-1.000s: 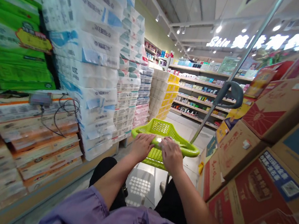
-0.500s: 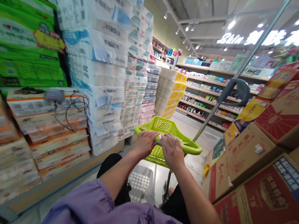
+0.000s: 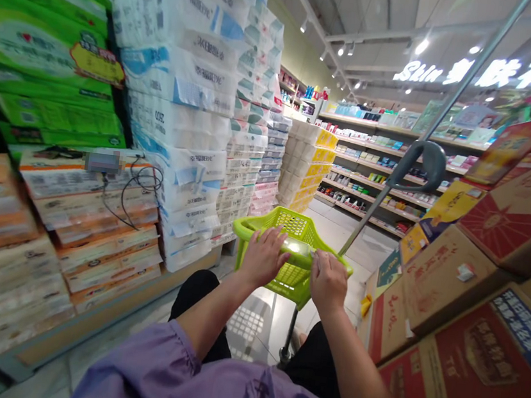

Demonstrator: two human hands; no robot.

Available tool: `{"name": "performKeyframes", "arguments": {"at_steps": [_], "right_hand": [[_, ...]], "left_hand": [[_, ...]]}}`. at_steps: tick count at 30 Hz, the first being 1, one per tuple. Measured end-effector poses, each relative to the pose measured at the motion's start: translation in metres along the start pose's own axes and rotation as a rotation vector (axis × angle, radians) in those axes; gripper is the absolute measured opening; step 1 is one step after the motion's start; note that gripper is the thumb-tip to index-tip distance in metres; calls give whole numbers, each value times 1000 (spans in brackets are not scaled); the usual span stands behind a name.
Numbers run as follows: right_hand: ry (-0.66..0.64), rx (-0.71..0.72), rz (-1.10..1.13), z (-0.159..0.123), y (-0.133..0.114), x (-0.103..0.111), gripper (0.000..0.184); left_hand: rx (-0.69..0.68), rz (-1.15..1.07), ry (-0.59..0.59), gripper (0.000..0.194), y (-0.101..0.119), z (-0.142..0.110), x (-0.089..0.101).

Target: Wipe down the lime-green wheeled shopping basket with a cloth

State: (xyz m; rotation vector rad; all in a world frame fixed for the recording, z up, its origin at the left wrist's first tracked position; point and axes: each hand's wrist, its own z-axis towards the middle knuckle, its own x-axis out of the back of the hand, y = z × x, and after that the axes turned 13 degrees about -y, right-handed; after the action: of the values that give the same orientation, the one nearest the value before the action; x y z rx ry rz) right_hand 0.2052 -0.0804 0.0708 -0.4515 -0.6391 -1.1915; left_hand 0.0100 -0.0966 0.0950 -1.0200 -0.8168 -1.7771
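Note:
A lime-green shopping cart [image 3: 294, 222] with a perforated plastic basket stands right in front of me. My left hand [image 3: 264, 257] rests on the near handle bar, fingers draped over the left part of it. Closed around the bar's right part is my right hand [image 3: 329, 283], its fingertips curled out of sight. Between the two hands shows a pale, shiny section of the handle [image 3: 299, 248]. A metal pole [image 3: 368, 221] rises from the cart's right side, carrying a dark grey loop grip [image 3: 418, 166]. No goods are visible in the part of the basket I can see.
Tall stacks of white tissue packs [image 3: 200, 133] line the left, beside green packs [image 3: 37, 42] and orange-white packs [image 3: 97, 230] with a cable on top. Cardboard boxes [image 3: 450, 273] crowd the right. Stocked shelves [image 3: 371, 163] stand ahead beyond a tiled floor [image 3: 333, 223].
My hands have moved apart along the handle, the right one sliding right and curling round it. The cart has shifted slightly left in view and turned a little.

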Motion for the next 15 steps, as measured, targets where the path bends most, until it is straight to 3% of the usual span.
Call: {"name": "performKeyframes", "arguments": {"at_steps": [5, 8, 11, 15], "right_hand": [[-12, 232, 85, -13, 18, 6, 30], [19, 120, 128, -13, 15, 4, 28], [11, 3, 155, -6, -8, -4, 29], [-82, 73, 166, 3, -20, -1, 31]], "left_hand": [[-115, -5, 10, 39, 13, -3, -9], [-105, -33, 25, 36, 10, -3, -14], [-79, -57, 43, 36, 9, -1, -17], [-72, -69, 40, 36, 6, 2, -18]]}}
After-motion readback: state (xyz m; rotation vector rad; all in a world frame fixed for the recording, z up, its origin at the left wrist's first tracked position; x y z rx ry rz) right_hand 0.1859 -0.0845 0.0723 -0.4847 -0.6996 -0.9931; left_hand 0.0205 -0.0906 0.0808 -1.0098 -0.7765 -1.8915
